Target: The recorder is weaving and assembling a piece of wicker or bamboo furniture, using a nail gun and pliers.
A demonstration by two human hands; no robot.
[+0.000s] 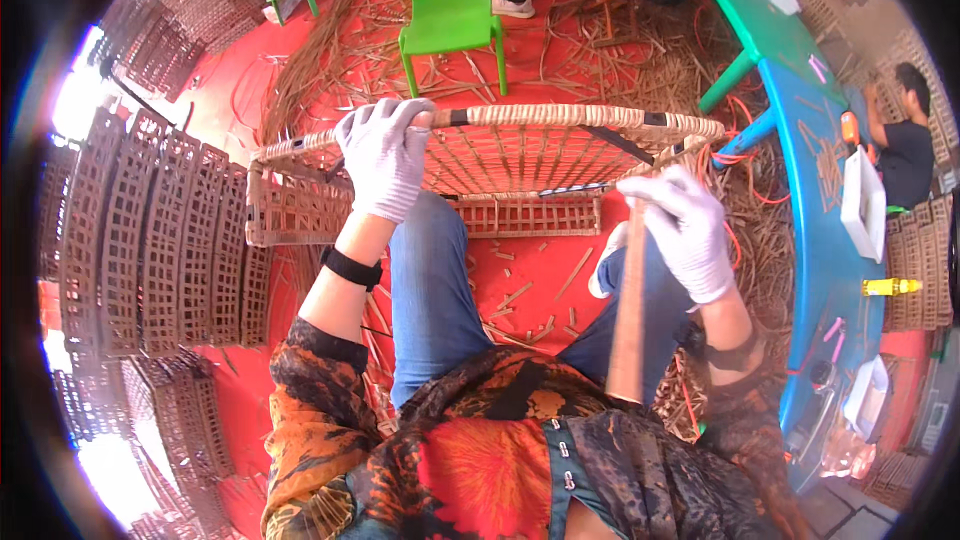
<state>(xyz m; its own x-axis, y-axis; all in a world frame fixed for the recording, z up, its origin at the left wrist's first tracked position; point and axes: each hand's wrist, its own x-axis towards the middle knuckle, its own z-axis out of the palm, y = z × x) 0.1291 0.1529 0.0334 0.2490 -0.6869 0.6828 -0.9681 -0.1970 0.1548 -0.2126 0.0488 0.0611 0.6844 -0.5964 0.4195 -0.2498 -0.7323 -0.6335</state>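
A woven wicker basket with an open lattice (pixel 545 117) stands across my knees, its wrapped rim towards the top. My left hand (pixel 386 160), in a white knit glove, is closed over that rim at its left part. At the right end of the basket, my gloved right hand (pixel 685 225) pinches a flat brown wicker strip (pixel 628 325). The strip hangs from the fingers down towards my lap and is slightly blurred. Whether its upper end touches the basket cannot be made out.
Stacks of woven panels (pixel 140 230) line the left. A green chair (pixel 447 5) stands ahead, amid loose strips on the red floor (pixel 520 285). To the right runs a blue table (pixel 815 240) with white trays and a yellow bottle (pixel 890 287). Other people sit ahead and at far right.
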